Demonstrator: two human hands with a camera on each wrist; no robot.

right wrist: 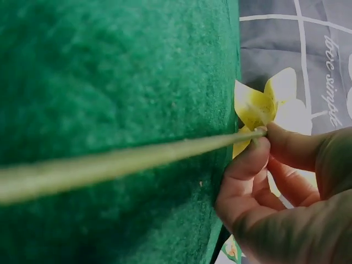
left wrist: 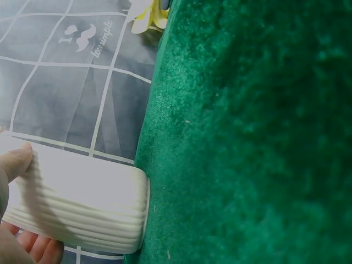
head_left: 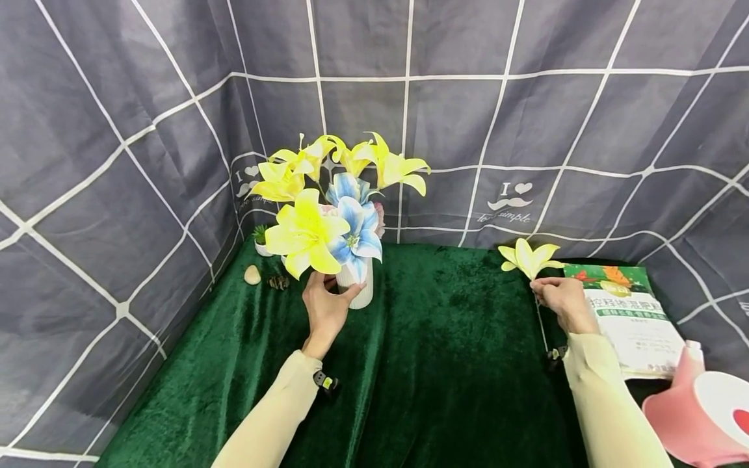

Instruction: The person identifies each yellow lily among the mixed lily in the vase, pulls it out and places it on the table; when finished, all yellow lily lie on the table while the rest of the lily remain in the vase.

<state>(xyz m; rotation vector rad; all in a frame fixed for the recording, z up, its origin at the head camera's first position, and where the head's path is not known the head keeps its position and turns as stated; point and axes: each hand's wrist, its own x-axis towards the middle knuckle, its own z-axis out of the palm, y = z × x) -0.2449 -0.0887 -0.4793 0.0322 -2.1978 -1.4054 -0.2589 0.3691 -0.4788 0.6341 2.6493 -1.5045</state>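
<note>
My left hand [head_left: 326, 311] grips a white ribbed vase [head_left: 364, 294] that stands upright on green cloth. In the left wrist view the thumb lies on one side of the vase [left wrist: 82, 192] and the fingers curl round the other. Several yellow lilies [head_left: 307, 234] and blue lilies [head_left: 358, 233] rise from the vase and hide its mouth. Away to the right, my right hand [head_left: 564, 304] pinches a single yellow lily [head_left: 528, 257] just under its bloom. Its long pale stem [right wrist: 110, 168] hangs below the fingers, shown close up in the right wrist view.
A white and green packet [head_left: 632, 325] lies beside my right hand, with a pink watering can [head_left: 679, 409] nearer me. Left of the vase are a small potted plant [head_left: 261, 240], a pale stone [head_left: 252, 275] and a pine cone [head_left: 279, 282]. Grey checked curtain [head_left: 456, 123] surrounds the table.
</note>
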